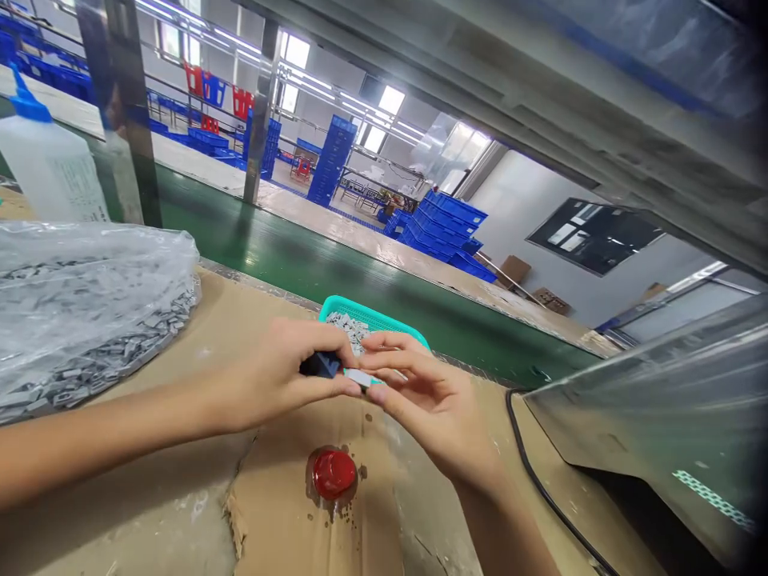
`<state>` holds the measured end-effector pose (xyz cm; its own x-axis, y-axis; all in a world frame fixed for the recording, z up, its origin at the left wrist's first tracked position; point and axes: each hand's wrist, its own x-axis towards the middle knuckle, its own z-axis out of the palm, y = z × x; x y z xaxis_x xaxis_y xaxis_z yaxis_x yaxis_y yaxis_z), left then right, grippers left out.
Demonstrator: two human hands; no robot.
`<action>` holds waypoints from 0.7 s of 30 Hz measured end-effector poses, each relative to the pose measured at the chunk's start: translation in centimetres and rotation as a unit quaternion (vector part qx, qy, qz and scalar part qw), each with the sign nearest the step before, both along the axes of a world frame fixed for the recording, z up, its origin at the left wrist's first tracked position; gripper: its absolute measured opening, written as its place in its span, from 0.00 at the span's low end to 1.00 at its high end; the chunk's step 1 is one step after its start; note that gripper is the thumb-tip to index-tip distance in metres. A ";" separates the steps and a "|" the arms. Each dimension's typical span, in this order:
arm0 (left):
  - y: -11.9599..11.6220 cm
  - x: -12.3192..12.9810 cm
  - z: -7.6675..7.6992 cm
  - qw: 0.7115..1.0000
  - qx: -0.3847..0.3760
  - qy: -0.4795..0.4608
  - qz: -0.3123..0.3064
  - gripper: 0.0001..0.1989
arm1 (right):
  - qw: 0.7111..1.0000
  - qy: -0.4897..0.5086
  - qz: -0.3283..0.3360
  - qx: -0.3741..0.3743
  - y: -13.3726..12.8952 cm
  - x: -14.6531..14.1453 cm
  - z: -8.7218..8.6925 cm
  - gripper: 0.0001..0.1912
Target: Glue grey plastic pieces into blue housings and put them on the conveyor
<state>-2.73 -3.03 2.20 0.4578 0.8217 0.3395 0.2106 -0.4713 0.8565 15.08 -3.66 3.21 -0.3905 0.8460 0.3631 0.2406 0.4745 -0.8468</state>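
My left hand (282, 372) is closed, with a dark navy piece (324, 365) between its thumb and fingers; most of that piece is hidden by the hand. At its fingertips sits a small light-grey part (358, 377) with a teal edge. My right hand (432, 392) meets it from the other side, thumb and fingers pinching the grey part's right end. Whether the grey part is joined to the navy piece I cannot tell. Below the hands, a red cup-shaped cap (334, 474) rests on wet-spotted cardboard (288, 520).
Behind my hands is a teal basket (384, 320) of small grey parts. A clear plastic bag (90, 304) of grey parts lies left, near a white bottle with a blue spout (48, 160). A green conveyor belt (288, 256) runs beyond; a black cable (528, 464) lies right.
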 end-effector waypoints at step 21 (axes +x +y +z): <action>-1.6 0.7 -2.3 0.983 0.093 0.148 -0.050 0.08 | 0.954 -0.228 -0.078 0.177 -3.8 1.1 -1.3 0.09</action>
<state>-2.02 -4.60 -0.06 0.6343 0.7045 0.3185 0.3835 -0.6444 0.6616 16.15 -7.48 1.92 -0.4556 0.7628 0.4588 0.6365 0.6395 -0.4312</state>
